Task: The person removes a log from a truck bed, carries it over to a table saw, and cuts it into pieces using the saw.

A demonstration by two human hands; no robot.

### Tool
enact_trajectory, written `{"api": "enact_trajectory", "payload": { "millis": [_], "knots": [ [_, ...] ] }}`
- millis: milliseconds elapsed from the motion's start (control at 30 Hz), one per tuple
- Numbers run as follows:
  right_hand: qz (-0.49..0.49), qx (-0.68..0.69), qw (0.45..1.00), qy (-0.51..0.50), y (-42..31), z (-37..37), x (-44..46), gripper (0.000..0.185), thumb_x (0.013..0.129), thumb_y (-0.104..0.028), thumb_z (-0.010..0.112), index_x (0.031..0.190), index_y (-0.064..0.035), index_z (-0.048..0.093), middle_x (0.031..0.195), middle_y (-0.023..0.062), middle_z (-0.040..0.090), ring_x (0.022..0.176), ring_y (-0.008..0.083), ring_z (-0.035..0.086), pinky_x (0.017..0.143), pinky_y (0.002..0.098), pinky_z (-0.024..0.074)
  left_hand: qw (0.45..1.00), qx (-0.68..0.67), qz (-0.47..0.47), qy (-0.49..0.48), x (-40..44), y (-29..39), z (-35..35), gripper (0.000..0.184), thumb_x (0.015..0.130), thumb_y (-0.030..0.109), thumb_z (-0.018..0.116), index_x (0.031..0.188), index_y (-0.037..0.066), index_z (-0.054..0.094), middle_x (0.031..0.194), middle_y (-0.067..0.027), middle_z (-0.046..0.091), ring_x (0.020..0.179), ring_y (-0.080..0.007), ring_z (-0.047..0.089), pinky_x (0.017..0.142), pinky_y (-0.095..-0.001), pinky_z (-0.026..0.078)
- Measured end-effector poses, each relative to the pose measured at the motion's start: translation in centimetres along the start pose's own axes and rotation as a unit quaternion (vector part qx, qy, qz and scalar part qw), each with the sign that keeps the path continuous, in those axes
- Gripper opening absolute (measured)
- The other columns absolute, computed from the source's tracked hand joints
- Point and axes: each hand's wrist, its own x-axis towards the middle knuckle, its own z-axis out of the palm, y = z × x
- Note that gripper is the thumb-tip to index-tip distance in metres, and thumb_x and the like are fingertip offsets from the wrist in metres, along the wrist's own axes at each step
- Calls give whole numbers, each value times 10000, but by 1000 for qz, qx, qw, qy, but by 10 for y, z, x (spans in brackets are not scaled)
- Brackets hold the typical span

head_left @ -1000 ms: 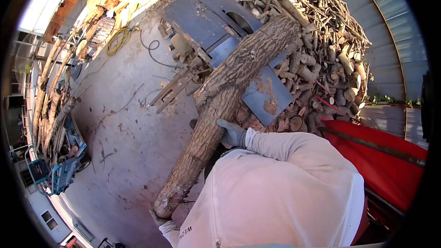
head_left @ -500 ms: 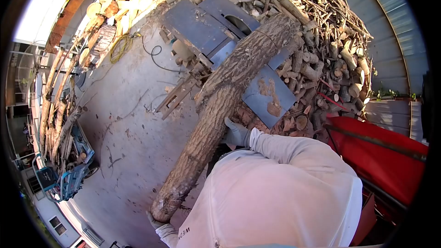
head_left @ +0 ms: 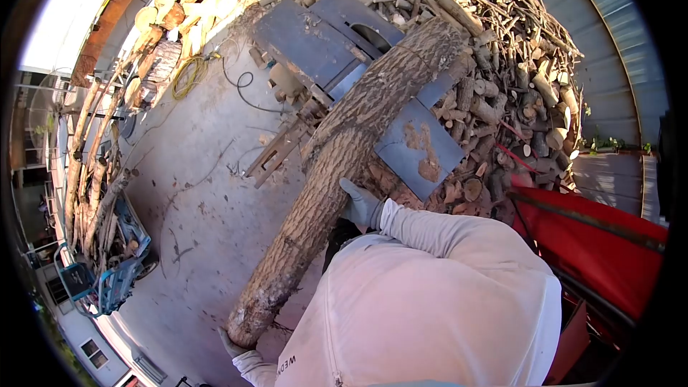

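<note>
Ref. pt.: machine (head_left: 308, 32). From where I stand, log (head_left: 315, 193) lies diag. across machine's near RH corner; contact underneath hidden. Lower length projects off machine toward person.

L hand (head_left: 236, 347): gloved, at log end farthest from machine. Fingers cupped around that end, grasping it; log sits inside the curl, bark against glove.

R hand (head_left: 364, 206): gloved, approx. mid-log, b/w machine and person. Palm side against log's near flank, thumb uppermost; other fingers run out of sight below, so can't tell if clenched or flat.

Surroundings: plate (head_left: 398, 149) w/ sawdust on machine's near RH side, just beside log; wood pile (head_left: 494, 100) behind and RH of machine; cart (head_left: 122, 272) w/ branches well LH of machine.
</note>
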Motion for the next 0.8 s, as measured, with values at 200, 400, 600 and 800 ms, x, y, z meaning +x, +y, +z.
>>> {"api": "enact_trajectory", "payload": {
  "millis": [200, 400, 600, 800],
  "knots": [
    [25, 46, 998, 19, 2, -7, 5, 750, 952, -453, 778, 1561, -149, 463, 1553, 69, 537, 1454, 278, 480, 1218, 543, 377, 999, -31, 23, 6, -1, 2, -13, 775, 964, 632, 622, 1436, 18, 579, 1421, -196, 629, 1301, -374, 606, 1089, -536, 507],
    [18, 68, 997, 27, -2, 12, 9, 734, 976, -477, 735, 1551, -103, 477, 1566, 104, 528, 1441, 301, 491, 1226, 547, 364, 998, -30, 49, -36, 7, 15, -16, 674, 1015, 547, 592, 1427, 14, 588, 1420, -187, 634, 1302, -362, 608, 1102, -523, 494],
    [20, 62, 997, 44, -3, 20, 7, 724, 991, -482, 714, 1559, -110, 463, 1569, 99, 522, 1444, 297, 488, 1220, 554, 370, 994, -8, 93, -54, 9, 27, -5, 691, 1006, 557, 597, 1433, 13, 584, 1423, -190, 631, 1295, -367, 612, 1097, -522, 501],
    [11, 15, 999, 37, -9, 22, 1, 751, 993, -565, 666, 1568, -134, 451, 1566, 82, 527, 1445, 278, 492, 1205, 546, 396, 996, 0, 79, -40, 12, 47, 15, 706, 1000, 565, 598, 1431, 6, 584, 1412, -194, 639, 1280, -379, 622, 1068, -527, 523]
  ]
}}
